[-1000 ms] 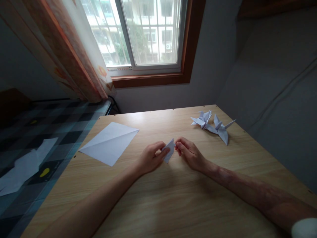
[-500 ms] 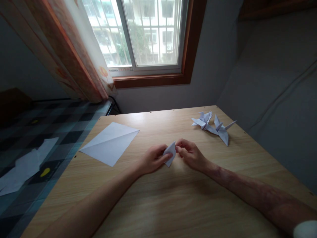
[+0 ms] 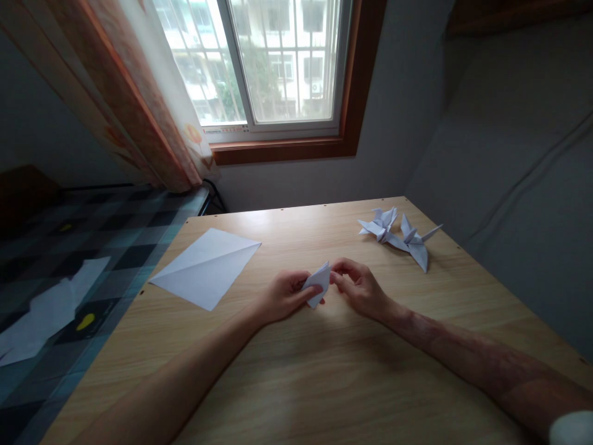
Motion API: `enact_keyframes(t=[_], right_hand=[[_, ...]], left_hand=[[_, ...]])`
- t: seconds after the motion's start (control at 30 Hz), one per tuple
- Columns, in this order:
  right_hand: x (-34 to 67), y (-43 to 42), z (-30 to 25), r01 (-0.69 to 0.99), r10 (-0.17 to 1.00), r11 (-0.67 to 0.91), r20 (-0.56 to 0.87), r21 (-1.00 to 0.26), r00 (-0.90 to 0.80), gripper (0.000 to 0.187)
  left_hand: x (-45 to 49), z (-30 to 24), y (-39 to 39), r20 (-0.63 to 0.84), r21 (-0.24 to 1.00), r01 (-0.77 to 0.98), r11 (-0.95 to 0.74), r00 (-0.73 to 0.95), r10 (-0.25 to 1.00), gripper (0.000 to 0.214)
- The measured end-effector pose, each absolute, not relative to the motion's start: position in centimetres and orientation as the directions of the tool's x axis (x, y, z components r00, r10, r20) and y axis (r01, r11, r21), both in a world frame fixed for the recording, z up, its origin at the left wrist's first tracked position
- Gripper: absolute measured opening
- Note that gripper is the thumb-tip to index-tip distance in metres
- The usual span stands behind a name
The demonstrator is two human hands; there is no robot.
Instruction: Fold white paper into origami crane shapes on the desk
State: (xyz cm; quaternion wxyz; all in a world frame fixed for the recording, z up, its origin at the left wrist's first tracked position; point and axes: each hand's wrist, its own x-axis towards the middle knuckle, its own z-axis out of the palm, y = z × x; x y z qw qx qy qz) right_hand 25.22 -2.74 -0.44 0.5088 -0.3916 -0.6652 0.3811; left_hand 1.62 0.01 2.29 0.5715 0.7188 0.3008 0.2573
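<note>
Above the middle of the wooden table, my left hand (image 3: 290, 295) grips a small white folded paper (image 3: 318, 284), its thumb lying across the front face. The paper is tilted, with its pointed end up and to the right, and several layers show at the tip. My right hand (image 3: 359, 285) is closed in a pinch at the paper's right edge; its fingertips touch that edge. A sheet of white paper (image 3: 206, 272) with a diagonal crease lies flat to the left. Two folded paper cranes, a nearer one (image 3: 414, 244) and a farther one (image 3: 380, 224), stand at the back right.
The wooden table (image 3: 287, 383) ends at a wall below a barred window (image 3: 287, 68). On its left is a bed with a checked cover (image 3: 125, 213), where white paper pieces (image 3: 55, 309) lie. A curtain (image 3: 152, 111) hangs at the left.
The folded paper has turned clockwise in my left hand, and its tip now leans more to the right, with layers slightly parted. My right hand has shifted very slightly.
</note>
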Motion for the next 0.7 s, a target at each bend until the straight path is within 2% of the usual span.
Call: enact_keyframes(t=[0.17, 0.4, 0.7], right_hand=[[25.23, -2.86, -0.53, 0.105, 0.932, 0.351, 0.337, -0.93, -0.135, 0.03], [24.96, -2.92, -0.23, 0.089, 0.921, 0.375, 0.359, -0.923, -0.153, 0.044], [25.03, -3.16, 0.44, 0.154, 0.903, 0.415, 0.385, -0.897, -0.191, 0.038]], left_hand=[[1.63, 2.08, 0.18, 0.045, 0.981, 0.112, -0.157, 0.658, 0.752, 0.046], [1.57, 2.23, 0.14, 0.054, 0.975, 0.132, -0.179, 0.642, 0.765, 0.044], [1.56, 1.97, 0.18, 0.042, 0.978, 0.131, -0.164, 0.642, 0.766, 0.041]])
